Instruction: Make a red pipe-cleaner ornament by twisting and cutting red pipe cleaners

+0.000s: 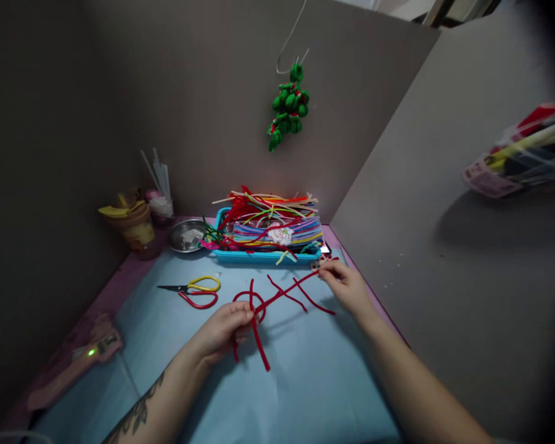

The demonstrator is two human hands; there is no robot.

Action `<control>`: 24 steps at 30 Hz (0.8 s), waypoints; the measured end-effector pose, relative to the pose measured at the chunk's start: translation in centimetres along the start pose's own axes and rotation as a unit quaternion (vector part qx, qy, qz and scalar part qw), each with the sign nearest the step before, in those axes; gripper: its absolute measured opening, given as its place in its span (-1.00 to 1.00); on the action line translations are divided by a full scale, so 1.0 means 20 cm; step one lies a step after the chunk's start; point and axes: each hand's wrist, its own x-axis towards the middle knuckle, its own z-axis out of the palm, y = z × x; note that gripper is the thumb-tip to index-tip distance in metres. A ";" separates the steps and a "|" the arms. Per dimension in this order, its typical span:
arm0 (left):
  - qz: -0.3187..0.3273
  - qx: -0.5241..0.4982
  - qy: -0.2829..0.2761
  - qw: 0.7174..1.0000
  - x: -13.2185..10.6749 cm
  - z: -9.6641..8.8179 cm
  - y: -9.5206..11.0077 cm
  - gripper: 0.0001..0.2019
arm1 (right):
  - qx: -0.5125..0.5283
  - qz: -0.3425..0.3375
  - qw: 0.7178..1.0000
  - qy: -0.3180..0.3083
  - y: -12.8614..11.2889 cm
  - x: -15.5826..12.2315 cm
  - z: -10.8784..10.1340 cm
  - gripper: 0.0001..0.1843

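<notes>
A red pipe cleaner piece (271,301) with several crossing arms and a loop stretches between my hands above the blue mat. My left hand (226,328) pinches it near the looped end, with a straight tail (261,349) hanging below the fingers. At the far end of the long stem, my right hand (345,285) closes fingertips on it. Two shorter red strands lie across or beneath the stem; whether they are attached I cannot tell. Scissors (192,290) with one yellow and one red handle lie left of my left hand.
A blue tray (268,255) full of colourful pipe cleaners stands at the back, beside a metal bowl (187,236). At left are a pot (139,231) and a pink glue gun (90,354) with a green light. A green ornament (289,105) hangs on the back wall.
</notes>
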 end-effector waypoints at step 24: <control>0.134 -0.192 0.200 0.952 0.04 -0.14 0.14 -0.92 | -0.287 -0.134 0.947 0.057 0.00 0.87 0.48 -0.52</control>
